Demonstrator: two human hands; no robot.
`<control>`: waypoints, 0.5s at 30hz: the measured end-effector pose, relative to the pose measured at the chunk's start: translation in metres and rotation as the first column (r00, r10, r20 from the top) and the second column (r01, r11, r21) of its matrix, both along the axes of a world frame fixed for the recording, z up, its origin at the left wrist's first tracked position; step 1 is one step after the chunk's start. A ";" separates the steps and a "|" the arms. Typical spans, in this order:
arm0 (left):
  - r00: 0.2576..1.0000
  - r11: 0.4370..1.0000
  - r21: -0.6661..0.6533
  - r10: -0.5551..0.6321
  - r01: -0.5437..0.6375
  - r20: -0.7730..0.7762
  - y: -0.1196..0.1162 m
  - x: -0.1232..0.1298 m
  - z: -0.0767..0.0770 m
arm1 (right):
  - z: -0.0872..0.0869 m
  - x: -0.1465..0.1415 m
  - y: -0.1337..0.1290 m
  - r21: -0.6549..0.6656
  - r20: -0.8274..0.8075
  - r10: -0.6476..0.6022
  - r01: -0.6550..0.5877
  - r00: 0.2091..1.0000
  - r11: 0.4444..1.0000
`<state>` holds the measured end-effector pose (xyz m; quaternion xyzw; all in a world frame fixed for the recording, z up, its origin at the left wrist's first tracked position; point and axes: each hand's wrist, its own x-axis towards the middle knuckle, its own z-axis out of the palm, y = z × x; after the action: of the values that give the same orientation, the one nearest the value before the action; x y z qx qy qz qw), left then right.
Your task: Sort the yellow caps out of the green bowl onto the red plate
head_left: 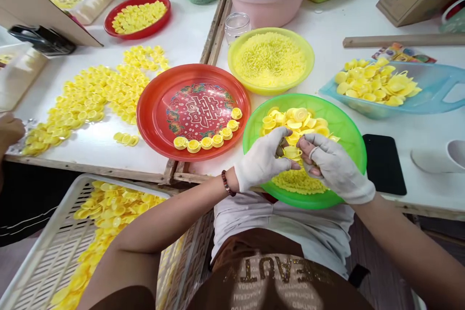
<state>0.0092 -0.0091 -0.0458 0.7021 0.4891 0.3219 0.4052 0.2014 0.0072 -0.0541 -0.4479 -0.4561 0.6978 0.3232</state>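
Observation:
My left hand (262, 159), in a white fingerless glove, grips a small yellow cup-shaped plastic piece (292, 152) above the green plate (352, 155). Close beside it, my right hand (332, 163), gloved the same way, has its thumb and fingers pinched together; what they hold, if anything, is hidden. Under both hands the plate carries a heap of yellow plastic pieces (300, 117) at the back and small yellow beads (298, 181) at the front. To the left, a red plate (156, 106) has several filled yellow cups (206, 142) in a curved row along its near rim.
A yellow bowl (235, 70) of beads and a pink basin (254, 7) stand behind. On the right are a blue scoop (432, 82), a phone (384, 163) and a white cup (432, 160). Yellow pieces (116, 88) cover the left table. Another person's hand (10, 131) rests at far left.

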 end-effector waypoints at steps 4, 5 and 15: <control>0.991 0.982 -0.182 -0.019 0.043 0.130 0.006 -0.007 -0.009 | -0.003 0.001 -0.003 0.099 0.043 0.053 -0.057 0.998 0.993; 0.990 0.980 -0.194 -0.022 0.049 0.138 0.006 -0.008 -0.010 | -0.003 0.001 -0.003 0.103 0.040 0.059 -0.063 0.997 0.993; 1.000 0.997 0.079 0.000 -0.002 0.020 -0.002 0.007 -0.015 | 0.024 -0.021 0.012 0.192 -0.356 -0.271 0.354 0.894 0.915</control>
<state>0.0159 -0.0114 -0.0613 0.7140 0.4724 0.3481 0.3819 0.1799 0.0188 -0.0296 -0.3514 -0.4035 0.6359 0.5561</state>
